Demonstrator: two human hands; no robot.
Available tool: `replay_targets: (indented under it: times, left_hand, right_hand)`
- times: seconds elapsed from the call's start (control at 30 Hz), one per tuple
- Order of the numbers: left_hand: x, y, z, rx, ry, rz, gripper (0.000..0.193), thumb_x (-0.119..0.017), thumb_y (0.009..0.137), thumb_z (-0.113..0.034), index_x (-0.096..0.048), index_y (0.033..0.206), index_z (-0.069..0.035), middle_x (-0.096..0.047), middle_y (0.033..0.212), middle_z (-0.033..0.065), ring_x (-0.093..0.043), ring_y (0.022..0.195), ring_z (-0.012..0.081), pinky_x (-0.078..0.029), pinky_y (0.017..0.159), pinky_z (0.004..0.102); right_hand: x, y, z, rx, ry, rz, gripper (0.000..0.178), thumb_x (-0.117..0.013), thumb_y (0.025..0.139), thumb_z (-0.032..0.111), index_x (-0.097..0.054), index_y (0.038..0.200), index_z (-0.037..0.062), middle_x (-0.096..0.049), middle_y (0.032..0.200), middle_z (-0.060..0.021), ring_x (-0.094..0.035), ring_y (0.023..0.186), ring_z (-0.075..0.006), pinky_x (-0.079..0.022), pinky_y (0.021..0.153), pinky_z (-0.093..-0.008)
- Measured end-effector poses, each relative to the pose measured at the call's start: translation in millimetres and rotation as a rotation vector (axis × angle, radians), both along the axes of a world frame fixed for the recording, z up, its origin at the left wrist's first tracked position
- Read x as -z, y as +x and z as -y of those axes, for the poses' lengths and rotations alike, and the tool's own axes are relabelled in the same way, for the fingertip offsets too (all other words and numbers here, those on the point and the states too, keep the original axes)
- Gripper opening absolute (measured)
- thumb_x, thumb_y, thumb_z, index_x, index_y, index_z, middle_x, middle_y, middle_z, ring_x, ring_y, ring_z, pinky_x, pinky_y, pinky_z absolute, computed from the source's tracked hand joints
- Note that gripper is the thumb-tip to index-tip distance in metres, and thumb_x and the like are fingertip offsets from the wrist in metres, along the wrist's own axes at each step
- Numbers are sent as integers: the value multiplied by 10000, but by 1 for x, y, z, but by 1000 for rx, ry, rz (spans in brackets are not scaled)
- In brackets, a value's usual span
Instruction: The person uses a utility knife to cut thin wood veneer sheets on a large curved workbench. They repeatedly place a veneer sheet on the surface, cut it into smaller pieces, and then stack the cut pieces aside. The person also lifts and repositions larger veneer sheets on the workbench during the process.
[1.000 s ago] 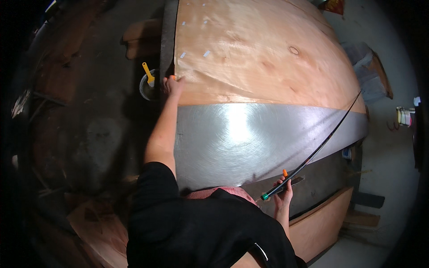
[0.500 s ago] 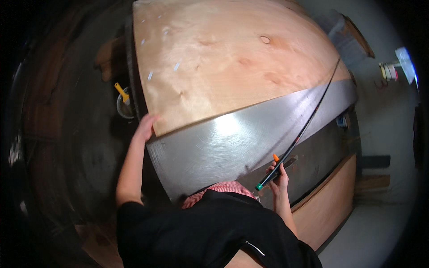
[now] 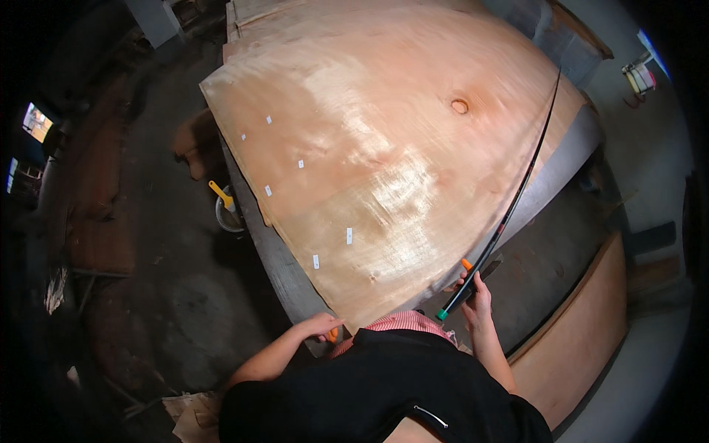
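Note:
A large thin sheet of wood veneer (image 3: 354, 148), dotted with small white stickers, covers most of a metal-topped table (image 3: 292, 284). Its near corner reaches my body. My left hand (image 3: 320, 325) is closed at that corner, fingers pressed on the sheet's edge; an orange tip shows at its fingers. My right hand (image 3: 476, 295) is wrapped round a long tapering black rod (image 3: 509, 210) with a green end cap, angled away to the far right above the sheet. A flat dark piece (image 3: 493, 266) juts out beside the right hand, and an orange tip (image 3: 467, 263) shows there too.
Left of the table stands a round tub (image 3: 229, 218) with a yellow-handled brush (image 3: 220, 194) on it. A wooden board (image 3: 576, 340) leans at the lower right. More sheets (image 3: 251, 18) lie at the far end. Torn scraps (image 3: 193, 415) lie at the lower left.
The veneer's near corner has come toward me, covering bare metal. My left hand has moved right and closer to my body with it. My right hand still holds the rod.

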State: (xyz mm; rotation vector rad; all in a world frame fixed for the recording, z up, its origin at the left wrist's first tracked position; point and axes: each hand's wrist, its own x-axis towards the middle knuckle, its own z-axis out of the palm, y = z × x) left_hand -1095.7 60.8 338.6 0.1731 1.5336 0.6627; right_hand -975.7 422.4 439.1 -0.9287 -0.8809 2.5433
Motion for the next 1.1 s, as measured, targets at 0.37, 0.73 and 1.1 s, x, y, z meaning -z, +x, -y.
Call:
replay_targets:
  times: [0.37,0.73,1.1]
  left_hand:
    - [-92,-33,-125,-322,473,473,583,-316,850,-533,-396,1227,-95,-595,829,144,-595,661,205,-486,666,262]
    - [-66,-183,-41,-367,82,-1126,358,-654,710,-253,-555,957,-13,-592,724,104,-574,618,221,-456,561,333]
    - [-38,-169,-114,-11,-63,-1573,364,-594,722,-203,-506,1001,14,-497,1000,192,-480,941,336,-396,797,396]
  right_hand:
    - [-37,-22,48,-689,255,66,436,-362,906,262,-287,1268,32,-492,1148,-107,-518,959,-167,-433,750,-261]
    - [2,23,7,-787,424,197,350,-333,919,250,-368,1231,96,-556,937,-4,-524,761,-58,-412,636,-194]
    - [24,64,-50,-692,420,185,279,-366,906,227,-433,1120,60,-559,826,-26,-513,654,-73,-407,567,-202]
